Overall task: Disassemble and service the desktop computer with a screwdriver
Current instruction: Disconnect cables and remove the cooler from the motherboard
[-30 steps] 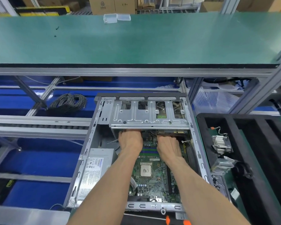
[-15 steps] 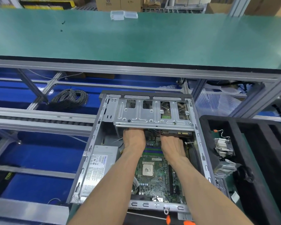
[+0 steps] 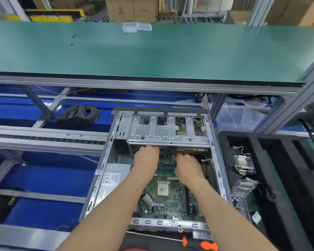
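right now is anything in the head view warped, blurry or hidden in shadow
Head view: wide-angle bend bows the green bench edge; the far boxes are soft; both hands' fingers reach into shadow under the drive cage; the motherboard is evenly lit.

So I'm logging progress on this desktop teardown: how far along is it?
Done: the case is open, the CPU bare, and a heatsink sits in the black tray. In hand: left hand and right hand reach under the drive cage. Left: motherboard, power supply; the screwdriver lies unused.
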Motion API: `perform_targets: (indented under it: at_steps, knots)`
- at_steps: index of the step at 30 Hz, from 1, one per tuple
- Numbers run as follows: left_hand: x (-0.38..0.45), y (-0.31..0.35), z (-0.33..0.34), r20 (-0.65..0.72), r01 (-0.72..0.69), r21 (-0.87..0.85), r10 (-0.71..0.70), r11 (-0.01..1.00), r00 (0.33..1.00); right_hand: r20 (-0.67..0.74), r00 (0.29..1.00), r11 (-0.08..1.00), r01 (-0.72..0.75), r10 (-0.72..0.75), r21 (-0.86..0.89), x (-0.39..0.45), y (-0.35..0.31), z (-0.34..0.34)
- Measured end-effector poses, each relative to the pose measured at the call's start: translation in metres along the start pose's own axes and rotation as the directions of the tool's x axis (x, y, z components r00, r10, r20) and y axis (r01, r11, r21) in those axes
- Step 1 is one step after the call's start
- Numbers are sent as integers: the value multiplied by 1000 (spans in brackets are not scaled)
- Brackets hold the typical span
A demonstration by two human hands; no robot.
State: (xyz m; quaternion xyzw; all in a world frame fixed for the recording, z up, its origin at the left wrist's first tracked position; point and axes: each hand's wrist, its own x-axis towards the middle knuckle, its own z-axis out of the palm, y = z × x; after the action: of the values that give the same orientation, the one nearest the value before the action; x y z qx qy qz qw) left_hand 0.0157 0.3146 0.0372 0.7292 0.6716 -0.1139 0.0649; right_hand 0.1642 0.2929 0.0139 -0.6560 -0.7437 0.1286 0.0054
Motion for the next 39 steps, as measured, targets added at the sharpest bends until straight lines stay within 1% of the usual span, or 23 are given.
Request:
perform_targets:
  at_steps: [2,5,9,13,16,18,21,24,28,30,32,33,35,37,39]
  knots:
    - [-6,1,-4,2,-13,22,13,1000,1000,4,1000,1000,-11,11,28,-4,1,0]
    - [-16,3,-13,-32,-50,46,51,998,998,10,1000,997,-23,22,71,-11,2,-4]
    - [-26,-6,-25,-86,-87,-5,87,996,993,-17,999,994,-30,31,105,-22,-1,-13]
    - [-34,-23,-33,-152,-113,-19,109,993,982,-45,999,984,9,-1,176,-37,-6,-25]
    - [-46,-39,-39,-192,-60,-6,58,998,980,-67,996,970,77,-63,231,-49,-12,-37]
    - [-53,-50,-42,-215,-30,-57,17,998,976,-81,991,959,122,-104,256,-59,-17,-46]
    - [-66,-59,-44,-225,-37,-215,-12,976,974,-88,981,946,189,-171,263,-74,-25,-55]
    - [-81,-62,-42,-266,-109,-355,11,928,964,-102,969,935,245,-226,257,-90,-35,-61]
    - [-104,-62,-38,-334,-292,-365,168,884,927,-147,943,910,327,-298,254,-113,-50,-62]
    - [-115,-63,-35,-343,-340,-340,222,877,913,-208,915,897,387,-346,214,-125,-55,-60]
    - [-125,-66,-30,-352,-365,-305,252,880,901,-280,868,876,460,-409,148,-140,-61,-58]
    - [-130,-67,-27,-365,-376,-296,260,878,894,-315,834,855,506,-453,112,-148,-64,-56]
    - [-138,-69,-22,-391,-394,-270,274,879,879,-377,740,791,611,-557,31,-164,-70,-51]
    - [-143,-69,-18,-400,-403,-257,283,879,872,-376,639,709,701,-671,-75,-177,-78,-41]
    - [-148,-69,-13,-390,-410,-269,291,872,874,-289,562,614,778,-775,-133,-188,-85,-26]
